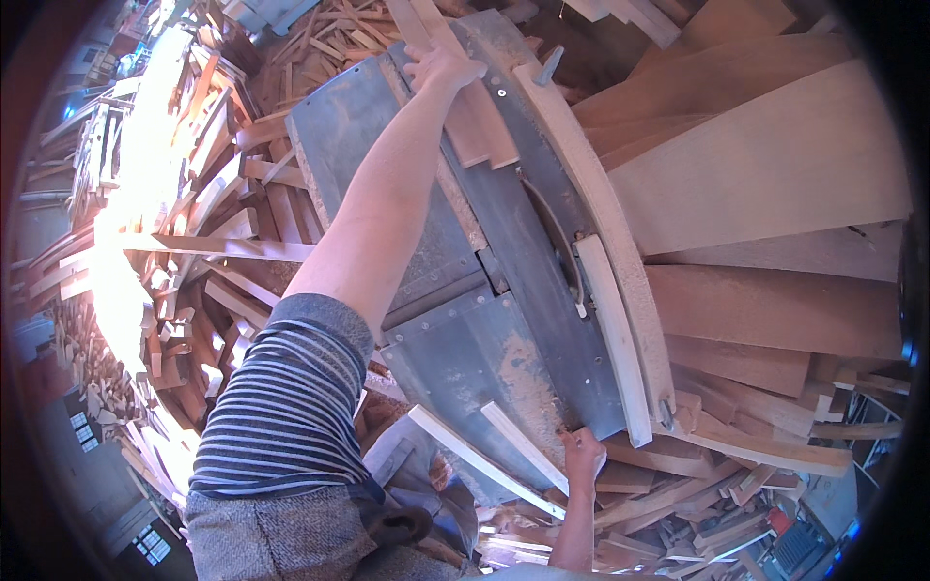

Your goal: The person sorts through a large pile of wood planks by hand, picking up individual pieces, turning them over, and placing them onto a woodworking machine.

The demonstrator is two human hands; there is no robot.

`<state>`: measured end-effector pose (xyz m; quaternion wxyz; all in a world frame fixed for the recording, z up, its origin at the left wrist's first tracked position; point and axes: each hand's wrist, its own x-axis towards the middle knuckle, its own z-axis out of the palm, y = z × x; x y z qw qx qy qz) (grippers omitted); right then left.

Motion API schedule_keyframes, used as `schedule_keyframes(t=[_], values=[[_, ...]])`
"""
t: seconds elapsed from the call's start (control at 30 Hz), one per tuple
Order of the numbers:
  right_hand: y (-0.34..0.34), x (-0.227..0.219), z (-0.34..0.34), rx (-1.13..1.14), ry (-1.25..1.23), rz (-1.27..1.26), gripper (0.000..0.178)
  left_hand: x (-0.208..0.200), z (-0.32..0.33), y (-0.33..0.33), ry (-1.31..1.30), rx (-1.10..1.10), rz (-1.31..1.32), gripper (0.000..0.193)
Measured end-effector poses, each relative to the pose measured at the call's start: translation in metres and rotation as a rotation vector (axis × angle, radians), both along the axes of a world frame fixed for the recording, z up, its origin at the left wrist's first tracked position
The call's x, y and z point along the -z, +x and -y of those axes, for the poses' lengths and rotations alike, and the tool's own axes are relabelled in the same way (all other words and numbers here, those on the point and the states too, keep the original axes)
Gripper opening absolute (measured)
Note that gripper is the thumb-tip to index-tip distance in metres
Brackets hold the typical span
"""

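Note:
A grey metal saw table (436, 358) stretches away in front of me. At its far end, my left hand (441, 70) is closed over light wooden boards (475, 131), which lie lengthwise on the tabletop. My left arm, in a striped sleeve, reaches across the table. At the near right corner, my right hand (581, 447) has bent fingers by the table's edge; what they hold, if anything, is hidden. Just left of it rest two pale wooden strips (523, 447). A curved saw blade (554, 228) shows in a slot to the right of the boards.
A long wooden fence (620, 261) runs along the right side, with a pale batten (612, 339) against it. Wide boards (756, 165) are stacked beyond it. Piled offcuts (208, 320) crowd the left side, and sawdust (523, 373) lies on the tabletop.

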<state>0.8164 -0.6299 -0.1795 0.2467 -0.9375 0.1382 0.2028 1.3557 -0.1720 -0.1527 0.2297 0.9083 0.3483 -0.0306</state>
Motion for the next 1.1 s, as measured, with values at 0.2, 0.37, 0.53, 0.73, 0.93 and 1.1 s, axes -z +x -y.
schedule_keyframes(t=[0.2, 0.37, 0.53, 0.73, 0.93, 1.1], values=[[0.01, -0.007, -0.006, -0.001, 0.004, -0.015, 0.027, -0.021, -0.064, -0.048, -0.188, 0.009, 0.227, 0.101], [0.005, -0.007, -0.007, 0.03, 0.009, -0.005, 0.028, -0.117, -0.061, -0.183, -1.227, -0.004, 0.427, 0.072], [-0.001, 0.002, 0.003, -0.071, -0.024, 0.055, 0.025, -0.138, -0.019, -0.339, -1.882, 0.087, 0.726, 0.07], [0.003, 0.013, 0.008, -0.146, 0.086, 0.076, 0.032, -0.123, 0.073, -0.501, -2.169, -0.1, 0.757, 0.08], [-0.064, -0.036, 0.0, 0.034, 0.975, -0.282, 0.042, -0.139, 0.191, -0.624, -2.225, -0.125, 0.85, 0.083], [-0.178, -0.135, 0.037, 0.093, 1.522, -0.453, 0.047, -0.16, 0.279, -0.687, -2.247, 0.001, 0.938, 0.079]])
